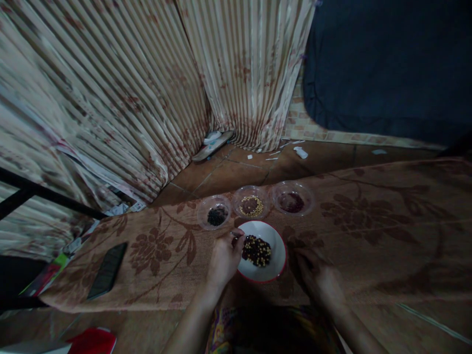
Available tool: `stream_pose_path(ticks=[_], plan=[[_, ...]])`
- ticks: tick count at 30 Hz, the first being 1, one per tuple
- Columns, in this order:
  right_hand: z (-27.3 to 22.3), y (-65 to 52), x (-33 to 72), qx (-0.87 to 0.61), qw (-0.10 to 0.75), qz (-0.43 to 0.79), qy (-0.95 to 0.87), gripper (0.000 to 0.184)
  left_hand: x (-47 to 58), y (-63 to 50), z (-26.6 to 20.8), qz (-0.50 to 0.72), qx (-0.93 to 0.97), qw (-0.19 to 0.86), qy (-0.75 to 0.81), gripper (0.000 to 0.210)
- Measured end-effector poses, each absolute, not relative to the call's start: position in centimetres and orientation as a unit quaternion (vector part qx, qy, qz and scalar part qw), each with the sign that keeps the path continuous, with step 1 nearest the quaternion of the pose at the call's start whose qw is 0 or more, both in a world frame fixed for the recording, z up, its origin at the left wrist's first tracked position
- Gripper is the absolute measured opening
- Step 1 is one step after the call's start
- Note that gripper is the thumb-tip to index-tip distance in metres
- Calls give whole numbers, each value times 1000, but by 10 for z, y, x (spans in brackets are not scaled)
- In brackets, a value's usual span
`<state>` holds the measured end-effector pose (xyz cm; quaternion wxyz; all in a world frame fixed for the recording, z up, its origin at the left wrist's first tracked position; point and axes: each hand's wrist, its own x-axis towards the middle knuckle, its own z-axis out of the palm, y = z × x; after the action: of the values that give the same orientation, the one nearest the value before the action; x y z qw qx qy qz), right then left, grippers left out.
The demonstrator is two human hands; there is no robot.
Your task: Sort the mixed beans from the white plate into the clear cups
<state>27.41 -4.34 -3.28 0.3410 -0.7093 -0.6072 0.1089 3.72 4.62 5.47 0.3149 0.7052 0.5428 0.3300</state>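
Note:
A white bowl with a red rim (279, 263) stands on the patterned cloth in front of me, with a mix of black, dark red and yellow beans (257, 250) in it. At the bowl's left rim, my left hand (225, 255) is closed in a pinch on a small, shiny, thin utensil (236, 235) whose kind I cannot make out. My right hand (322, 280) rests on the cloth right of the bowl, fingers loosely stretched, nothing visible in them. Behind the bowl, three clear plastic bowls hold black beans (217, 216), yellow beans (251, 207) and dark red beans (291, 202).
A dark phone (107, 271) lies on the cloth (383, 246) at left. Beyond the table edge, striped curtains (147, 88) hang to a tiled floor with a slipper (213, 147) and paper scraps (300, 152). A dark cover (383, 64) fills the upper right.

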Motion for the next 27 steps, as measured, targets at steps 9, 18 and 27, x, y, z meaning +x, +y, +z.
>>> stream_pose_path(ticks=[9, 18, 27], plan=[[-28, -44, 272, -719, 331, 104, -602, 32, 39, 47, 55, 315, 718, 293, 547, 14], [-28, -44, 273, -717, 334, 110, -602, 31, 40, 45, 60, 315, 716, 301, 546, 13], [-27, -44, 272, -721, 334, 99, -599, 32, 41, 46, 59, 322, 720, 292, 541, 12]])
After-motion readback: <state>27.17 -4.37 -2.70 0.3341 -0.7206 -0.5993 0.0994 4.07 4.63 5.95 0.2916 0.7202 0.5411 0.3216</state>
